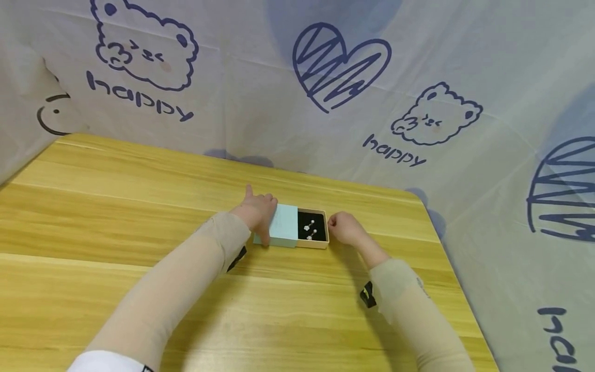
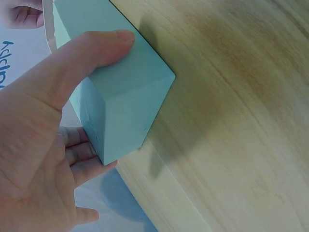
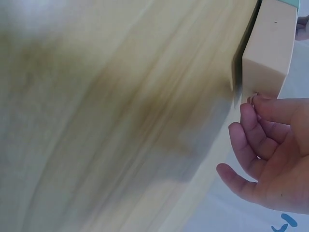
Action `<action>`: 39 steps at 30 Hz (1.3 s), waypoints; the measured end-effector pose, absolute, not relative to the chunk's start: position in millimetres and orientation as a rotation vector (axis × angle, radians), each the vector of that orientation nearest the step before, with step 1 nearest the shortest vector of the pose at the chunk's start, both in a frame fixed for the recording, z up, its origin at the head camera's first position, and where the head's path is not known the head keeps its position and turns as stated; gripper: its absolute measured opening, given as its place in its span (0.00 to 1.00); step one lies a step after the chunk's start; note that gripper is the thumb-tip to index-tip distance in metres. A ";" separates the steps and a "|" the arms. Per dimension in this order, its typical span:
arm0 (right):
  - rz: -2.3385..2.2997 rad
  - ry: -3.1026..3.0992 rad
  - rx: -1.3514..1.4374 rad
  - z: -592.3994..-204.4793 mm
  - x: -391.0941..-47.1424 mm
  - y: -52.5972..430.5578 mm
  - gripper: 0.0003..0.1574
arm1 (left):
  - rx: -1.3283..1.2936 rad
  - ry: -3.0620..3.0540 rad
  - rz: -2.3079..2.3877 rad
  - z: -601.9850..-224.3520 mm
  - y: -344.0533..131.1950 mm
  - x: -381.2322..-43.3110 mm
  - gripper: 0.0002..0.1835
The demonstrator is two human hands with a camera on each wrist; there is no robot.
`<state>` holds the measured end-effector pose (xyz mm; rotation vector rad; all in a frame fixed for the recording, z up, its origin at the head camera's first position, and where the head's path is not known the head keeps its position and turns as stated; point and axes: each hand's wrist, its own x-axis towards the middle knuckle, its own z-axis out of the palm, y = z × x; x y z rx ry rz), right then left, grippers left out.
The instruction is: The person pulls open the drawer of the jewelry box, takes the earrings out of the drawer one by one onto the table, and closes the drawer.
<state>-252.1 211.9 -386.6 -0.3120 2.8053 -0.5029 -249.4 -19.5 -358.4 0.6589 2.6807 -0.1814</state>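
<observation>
A light blue box sleeve [image 1: 284, 222] lies on the wooden table, with its cream drawer [image 1: 312, 244] slid partway out to the right. On the drawer's black lining [image 1: 304, 217] rest two small earrings [image 1: 308, 226] with white ends. My left hand [image 1: 261, 209] grips the sleeve, thumb along the near side and fingers on the far side; the left wrist view shows the sleeve's corner between them. At the drawer's outer end, my right hand [image 1: 345, 228] pinches a small pull loop [image 3: 251, 98] between thumb and index finger, its other fingers loosely bent.
The wooden table [image 1: 139, 222] spreads around the box, its far edge a short way behind it. A white cloth [image 1: 260, 77] printed with bears and hearts hangs behind and along the right side.
</observation>
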 end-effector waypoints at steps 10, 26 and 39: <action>-0.448 2.810 -0.333 -386.4 -251.9 219.1 0.28 | 0.658 2.683 -0.182 -357.6 -20.6 -250.3 0.57; -0.405 2.842 -0.312 -388.8 -252.1 228.5 0.29 | 0.658 2.684 -0.157 -358.0 -22.5 -249.7 0.58; -0.413 2.828 -0.277 -390.4 -252.1 229.0 0.28 | 0.672 2.680 -0.154 -357.4 -37.6 -251.1 0.58</action>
